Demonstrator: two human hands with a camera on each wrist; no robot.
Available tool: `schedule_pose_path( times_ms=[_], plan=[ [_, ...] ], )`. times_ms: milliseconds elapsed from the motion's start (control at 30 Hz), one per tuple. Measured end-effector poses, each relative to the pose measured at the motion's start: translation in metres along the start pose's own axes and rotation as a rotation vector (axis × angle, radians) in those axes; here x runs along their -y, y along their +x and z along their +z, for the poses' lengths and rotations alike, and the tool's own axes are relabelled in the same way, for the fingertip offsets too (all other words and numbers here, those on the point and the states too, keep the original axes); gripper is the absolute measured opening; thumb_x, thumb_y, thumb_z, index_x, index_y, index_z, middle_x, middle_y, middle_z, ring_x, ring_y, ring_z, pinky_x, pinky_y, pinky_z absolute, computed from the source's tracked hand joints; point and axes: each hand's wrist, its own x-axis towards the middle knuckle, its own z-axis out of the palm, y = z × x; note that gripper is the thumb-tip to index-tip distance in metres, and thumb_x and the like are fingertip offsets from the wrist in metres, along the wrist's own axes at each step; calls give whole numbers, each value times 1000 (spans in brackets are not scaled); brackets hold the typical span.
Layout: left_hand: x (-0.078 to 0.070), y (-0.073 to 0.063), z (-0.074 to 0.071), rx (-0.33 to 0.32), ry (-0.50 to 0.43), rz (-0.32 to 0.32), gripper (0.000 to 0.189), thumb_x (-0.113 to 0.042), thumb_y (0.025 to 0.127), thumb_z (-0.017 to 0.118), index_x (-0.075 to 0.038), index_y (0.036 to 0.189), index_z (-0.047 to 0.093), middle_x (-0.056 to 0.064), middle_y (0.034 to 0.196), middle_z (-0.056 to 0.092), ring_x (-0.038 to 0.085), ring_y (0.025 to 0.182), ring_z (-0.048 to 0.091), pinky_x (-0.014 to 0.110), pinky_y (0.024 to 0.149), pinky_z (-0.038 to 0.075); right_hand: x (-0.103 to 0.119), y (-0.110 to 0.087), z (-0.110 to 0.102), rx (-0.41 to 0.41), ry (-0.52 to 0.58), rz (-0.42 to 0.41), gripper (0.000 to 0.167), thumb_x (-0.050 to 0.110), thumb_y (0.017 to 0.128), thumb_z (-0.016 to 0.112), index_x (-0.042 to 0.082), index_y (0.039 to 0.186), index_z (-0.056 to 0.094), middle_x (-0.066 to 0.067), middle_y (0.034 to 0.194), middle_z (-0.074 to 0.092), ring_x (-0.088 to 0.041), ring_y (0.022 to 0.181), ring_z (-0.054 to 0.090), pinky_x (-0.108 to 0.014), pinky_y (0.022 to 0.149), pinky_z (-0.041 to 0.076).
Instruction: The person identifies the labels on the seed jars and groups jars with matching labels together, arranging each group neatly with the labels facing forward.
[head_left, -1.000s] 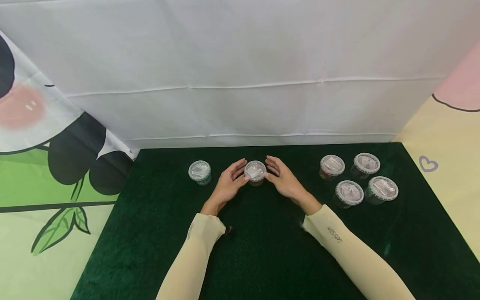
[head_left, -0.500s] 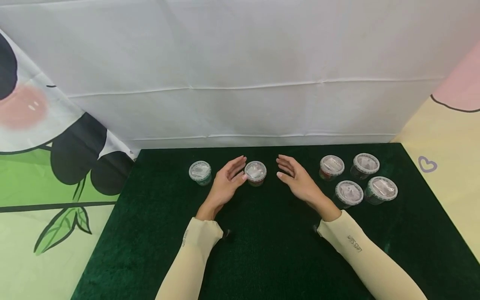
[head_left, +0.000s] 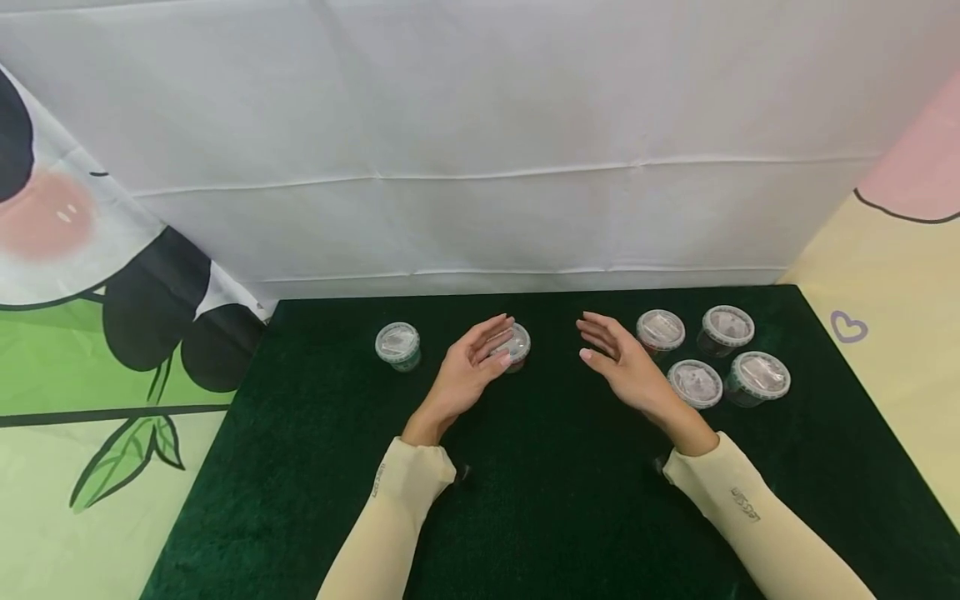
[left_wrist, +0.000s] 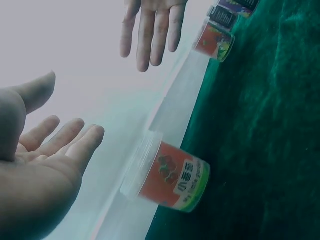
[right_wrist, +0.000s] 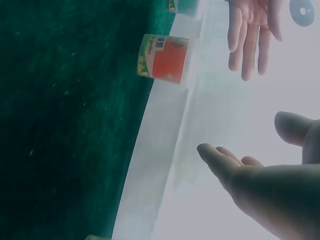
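My left hand (head_left: 468, 371) hovers over the middle of the table, fingers loosely extended, partly covering a lidded plastic tub (head_left: 519, 343) in the head view. In the left wrist view this tub (left_wrist: 172, 177) shows a red label with tomatoes and a green band; the hand (left_wrist: 50, 145) is apart from it. My right hand (head_left: 626, 367) holds nothing, its fingers relaxed and spread from the thumb. It is nearest to a lidded tub (head_left: 661, 331) in the group on the right. The right wrist view shows the red-labelled tub (right_wrist: 167, 59) beyond the right hand (right_wrist: 260, 175).
Another lidded tub with a greenish label (head_left: 398, 346) stands at the left on the dark green cloth (head_left: 555, 500). Beside the right forearm stand further tubs: one at the back (head_left: 726, 330), one in front (head_left: 695, 384) and one at the right (head_left: 759, 378). A white curtain (head_left: 480, 225) hangs behind.
Both hands were at the middle tub's sides a second ago. The right hand has since moved off to the right, while the left has shifted slightly right over the tub. The tub stays put.
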Motion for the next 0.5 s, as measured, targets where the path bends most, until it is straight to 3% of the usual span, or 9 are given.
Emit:
schedule_pose_path(
  times_ms=[233, 333, 433, 500],
  plan=[
    [5, 2, 14, 61, -13, -20, 59, -2, 107, 59, -2, 162, 36, 16, 167, 40, 30, 154, 41, 34, 120, 43, -3, -14, -14, -14, -34, 6, 58, 7, 112, 51, -3, 163, 26, -27, 166, 35, -43, 155, 34, -58, 120, 34],
    [7, 3, 20, 76, 2, -31, 60, -1, 107, 60, -1, 162, 36, 15, 167, 41, 29, 154, 41, 33, 119, 43, -5, -19, -19, -13, -35, 6, 58, 8, 112, 51, -3, 163, 25, -26, 167, 35, -43, 155, 34, -37, 120, 41],
    [9, 5, 26, 92, 11, -45, 60, 0, 107, 60, -1, 162, 35, 15, 167, 41, 30, 154, 41, 33, 119, 42, -6, -24, -24, -13, -30, 11, 59, 9, 112, 51, -3, 163, 25, -27, 167, 35, -45, 155, 33, -16, 112, 42],
    [11, 6, 29, 103, 7, -52, 60, 0, 107, 59, 0, 162, 35, 16, 167, 40, 30, 154, 40, 34, 120, 42, -6, -27, -27, -16, -26, 10, 59, 9, 112, 52, -3, 163, 25, -27, 166, 35, -46, 154, 33, -9, 107, 41]
  ],
)
